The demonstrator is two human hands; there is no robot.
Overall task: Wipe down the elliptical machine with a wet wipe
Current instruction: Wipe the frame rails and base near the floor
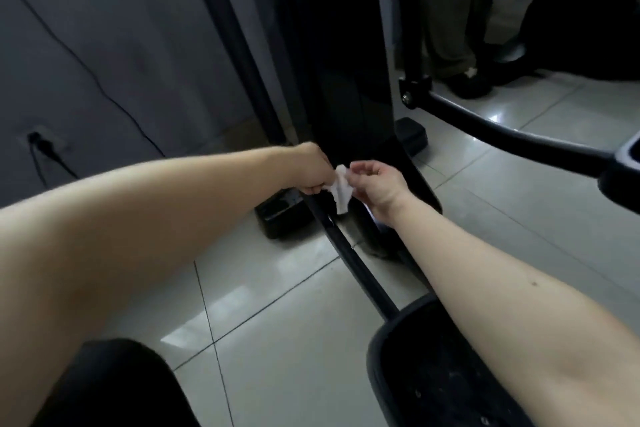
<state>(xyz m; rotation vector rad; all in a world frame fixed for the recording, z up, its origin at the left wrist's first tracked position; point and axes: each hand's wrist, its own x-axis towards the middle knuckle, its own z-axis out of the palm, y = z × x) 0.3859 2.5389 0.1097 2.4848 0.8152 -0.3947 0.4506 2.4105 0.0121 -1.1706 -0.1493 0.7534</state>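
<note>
Both my left hand [313,168] and my right hand [375,184] pinch the crumpled white wet wipe [341,192], held between them just above the black rail [360,270] of the elliptical machine [339,62].

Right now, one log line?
left hand: pinches wet wipe | right hand: pinches wet wipe | wet wipe: between hands, above pedal bar

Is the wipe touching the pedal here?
No: the wipe hangs between the left hand and right hand, both pinching it, far up the rail from the pedal.
</note>
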